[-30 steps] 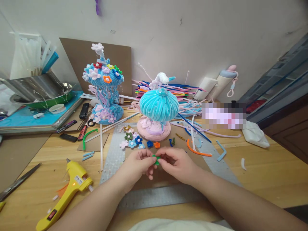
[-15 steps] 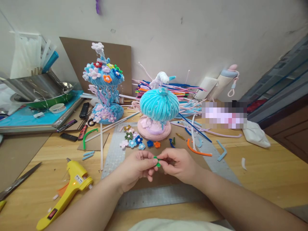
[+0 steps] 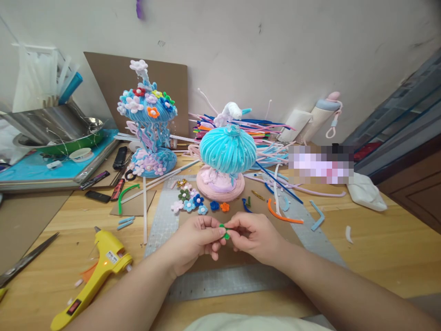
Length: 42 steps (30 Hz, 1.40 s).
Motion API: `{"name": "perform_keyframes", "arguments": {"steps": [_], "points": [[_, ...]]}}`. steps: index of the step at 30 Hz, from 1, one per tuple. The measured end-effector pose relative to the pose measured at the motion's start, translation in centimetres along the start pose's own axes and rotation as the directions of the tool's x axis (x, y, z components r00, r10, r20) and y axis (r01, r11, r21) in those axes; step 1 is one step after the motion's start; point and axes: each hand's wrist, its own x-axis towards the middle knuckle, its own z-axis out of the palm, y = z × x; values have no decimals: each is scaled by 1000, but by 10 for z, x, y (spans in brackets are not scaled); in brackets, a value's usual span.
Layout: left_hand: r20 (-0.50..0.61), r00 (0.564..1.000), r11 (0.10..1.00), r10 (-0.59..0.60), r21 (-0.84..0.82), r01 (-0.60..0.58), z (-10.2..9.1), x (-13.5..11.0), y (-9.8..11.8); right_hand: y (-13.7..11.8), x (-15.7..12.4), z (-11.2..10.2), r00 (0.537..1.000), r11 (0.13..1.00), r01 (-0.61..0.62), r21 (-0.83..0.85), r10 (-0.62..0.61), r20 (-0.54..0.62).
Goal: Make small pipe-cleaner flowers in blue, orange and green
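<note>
Between my fingertips is a small green pipe-cleaner flower point(image 3: 226, 236), partly covered by the fingers. My left hand point(image 3: 198, 239) pinches its left side with thumb and forefinger. From the right, my right hand point(image 3: 253, 234) grips it the same way. Just beyond the hands lie an orange flower point(image 3: 224, 207), a dark blue flower point(image 3: 214, 205) and a cluster of pipe-cleaner flowers point(image 3: 189, 204) in several colours. Behind them stands a turquoise pipe-cleaner dome point(image 3: 228, 149) on a round pink base point(image 3: 220, 187).
A yellow glue gun point(image 3: 98, 273) lies at left, with scissors point(image 3: 25, 262) further out. A finished blue flowered piece point(image 3: 148, 119) stands at back left. Loose pipe cleaners point(image 3: 268, 156) are heaped behind the dome. Brown board point(image 3: 220, 257) lies over a grey cutting mat point(image 3: 213, 284).
Both hands stay in nearly the same pinch on the green flower. The view shifts very slightly; nothing else visibly moves.
</note>
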Motion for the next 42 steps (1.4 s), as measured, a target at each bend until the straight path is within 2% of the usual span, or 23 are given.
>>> {"name": "perform_keyframes", "arguments": {"steps": [10, 13, 15, 17, 19, 22, 26, 31, 35, 39, 42], "points": [[-13, 1000, 1000, 8, 26, -7, -1, 0, -2, 1, 0, 0, 1000, 999, -22, 44, 22, -5], [-33, 999, 999, 27, 25, -26, 1, 1, -2, 1, 2, 0, 998, 982, -60, 180, 56, 28], [-73, 994, 997, 77, 13, -76, 2, 2, -2, 2, 3, -1, 997, 948, -77, 310, 76, 15], [-122, 983, 991, 134, 0, -135, 3, 3, -2, 3, 4, 0, 996, 925, -82, 370, 92, -10], [-152, 975, 986, 164, -10, -167, 3, 3, -3, 4, 3, 2, 995, 932, -98, 349, 104, 1], [-140, 981, 990, 137, -6, -139, 5, 4, -3, 4, 1, 6, 989, 942, -146, 303, 134, 61], [-166, 981, 995, 97, 45, -91, 5, 6, -6, 2, 1, 11, 979, 925, -203, 321, 191, 69], [-210, 966, 985, 151, 110, -131, 2, 14, -12, 1, 3, 11, 982, 935, -188, 302, 179, 55], [-224, 963, 981, 147, 159, -113, 2, 14, -11, 1, 6, 9, 964, 905, -265, 333, 255, 74], [-235, 952, 941, 195, 318, -114, 5, 12, -10, 2, 6, 9, 957, 902, -289, 320, 279, 77], [-193, 943, 857, 271, 494, -145, 2, 11, -14, 5, 4, 11, 965, 932, -262, 251, 255, 59]]}}
